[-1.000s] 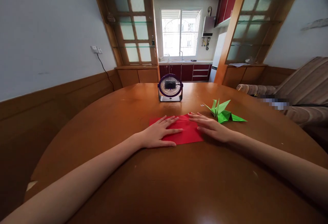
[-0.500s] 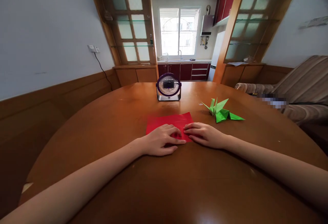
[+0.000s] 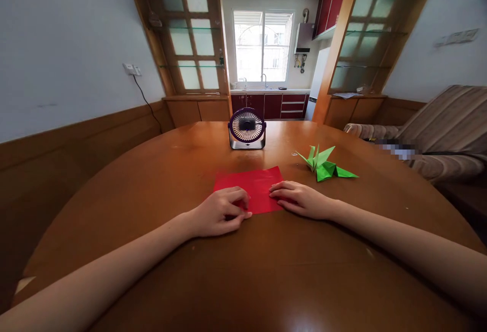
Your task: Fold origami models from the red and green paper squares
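Note:
A sheet of red paper [image 3: 262,182] lies on the wooden table in front of me, its near edge creased straight and its far right corner pointing up. My left hand [image 3: 220,211] covers the paper's near left part. Its fingers are curled, with the thumb and index finger close together at the near edge. My right hand [image 3: 302,199] rests over the right edge, fingers stretched out flat and pressing the paper down. Whether the sheet is folded in layers under my hands is hard to see.
Beyond the paper stands a small purple desk fan [image 3: 247,126]. A green origami figure [image 3: 326,166] with pointed wings sits to the right of the paper. The round brown table [image 3: 243,281] extends on all sides. A striped armchair [image 3: 449,124] is at the right.
My left hand has slid leftward along the near edge of the paper, uncovering more of its middle. My right hand stays at the right edge. The whole view has shifted slightly.

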`<move>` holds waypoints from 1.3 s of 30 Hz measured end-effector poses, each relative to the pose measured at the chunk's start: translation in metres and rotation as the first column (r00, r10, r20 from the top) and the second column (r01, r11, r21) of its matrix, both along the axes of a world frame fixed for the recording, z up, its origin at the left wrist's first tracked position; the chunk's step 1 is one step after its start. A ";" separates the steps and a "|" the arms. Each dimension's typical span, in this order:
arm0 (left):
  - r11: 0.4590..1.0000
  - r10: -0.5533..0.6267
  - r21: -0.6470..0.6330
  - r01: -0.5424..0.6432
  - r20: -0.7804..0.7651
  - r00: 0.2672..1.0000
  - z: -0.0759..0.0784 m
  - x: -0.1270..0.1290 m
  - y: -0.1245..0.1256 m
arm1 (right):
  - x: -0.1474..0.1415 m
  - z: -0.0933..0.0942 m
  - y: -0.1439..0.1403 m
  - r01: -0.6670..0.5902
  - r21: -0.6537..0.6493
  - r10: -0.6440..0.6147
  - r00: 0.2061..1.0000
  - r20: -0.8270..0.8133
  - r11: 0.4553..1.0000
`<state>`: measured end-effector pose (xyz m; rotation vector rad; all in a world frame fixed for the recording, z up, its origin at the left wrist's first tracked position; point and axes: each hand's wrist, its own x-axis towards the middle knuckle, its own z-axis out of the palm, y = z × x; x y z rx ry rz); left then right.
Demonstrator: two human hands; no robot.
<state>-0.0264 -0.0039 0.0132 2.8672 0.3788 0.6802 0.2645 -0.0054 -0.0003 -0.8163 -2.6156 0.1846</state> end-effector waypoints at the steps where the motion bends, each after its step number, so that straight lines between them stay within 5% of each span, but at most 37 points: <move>1: 1.000 0.010 -0.014 -0.010 0.010 1.000 0.000 -0.004 -0.001 | 0.000 0.000 0.000 0.000 -0.001 0.000 1.000 -0.001 1.000; 15: 0.920 0.121 -0.374 -0.118 -0.015 0.992 0.001 -0.045 0.008 | 0.001 -0.001 0.002 -0.016 0.007 0.016 1.000 0.007 1.000; 21: 0.884 0.155 -0.429 -0.185 -0.105 0.982 0.007 -0.071 0.008 | 0.001 -0.001 0.001 -0.027 0.014 0.027 1.000 0.000 1.000; 29: 0.963 0.104 -0.246 -0.106 -0.021 0.994 0.007 -0.058 0.000 | -0.001 0.001 0.001 -0.025 0.040 0.024 0.999 0.032 0.999; 32: 0.980 0.179 -0.088 -0.178 0.003 0.984 -0.001 -0.041 -0.001 | -0.005 0.004 0.000 -0.027 0.066 0.023 0.998 0.058 0.997; 35: 0.923 0.377 0.091 -0.374 -0.013 0.926 -0.009 -0.017 0.002 | -0.015 0.010 -0.001 0.016 0.107 -0.028 0.993 0.114 0.994; 39: 0.793 0.606 0.173 -0.585 -0.123 0.786 -0.010 0.017 0.008 | -0.041 0.018 0.004 0.134 0.190 -0.177 0.958 0.227 0.973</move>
